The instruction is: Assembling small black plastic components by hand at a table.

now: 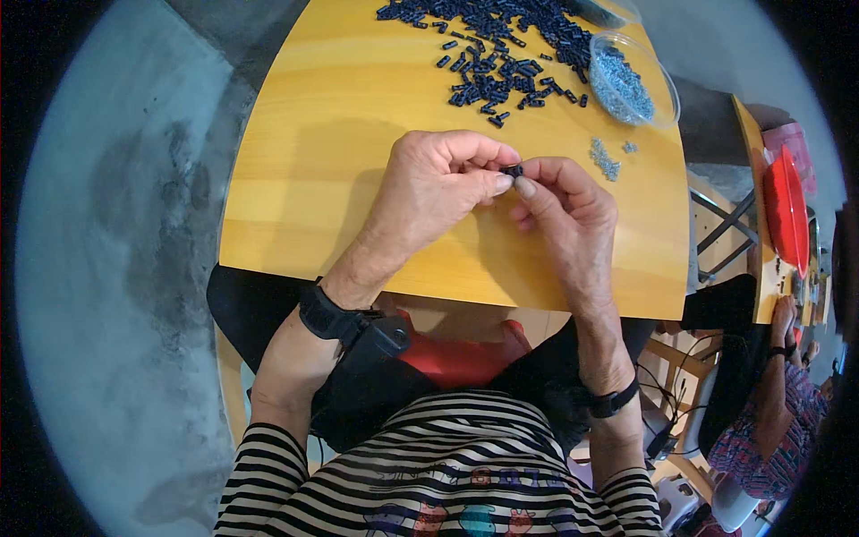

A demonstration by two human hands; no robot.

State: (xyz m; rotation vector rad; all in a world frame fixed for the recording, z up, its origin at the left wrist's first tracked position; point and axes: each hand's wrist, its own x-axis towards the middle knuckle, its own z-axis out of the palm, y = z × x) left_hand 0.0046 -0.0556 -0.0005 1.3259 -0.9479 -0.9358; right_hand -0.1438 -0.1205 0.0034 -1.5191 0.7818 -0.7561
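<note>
Over the yellow table, a small black plastic piece is pinched between the fingertips of both hands. My left hand grips it from the left with thumb and forefinger. From the other side my right hand closes its thumb and forefinger on the same spot, and the fingers hide most of the piece. Beyond the hands lies a loose heap of similar small black pieces. Little silvery metal parts are scattered to the right of my right hand.
A clear round tub holding many silvery parts stands at the table's far right, with another clear container behind it. Further right, a co-worker sits at another table with a red tray. Cables hang near my right forearm.
</note>
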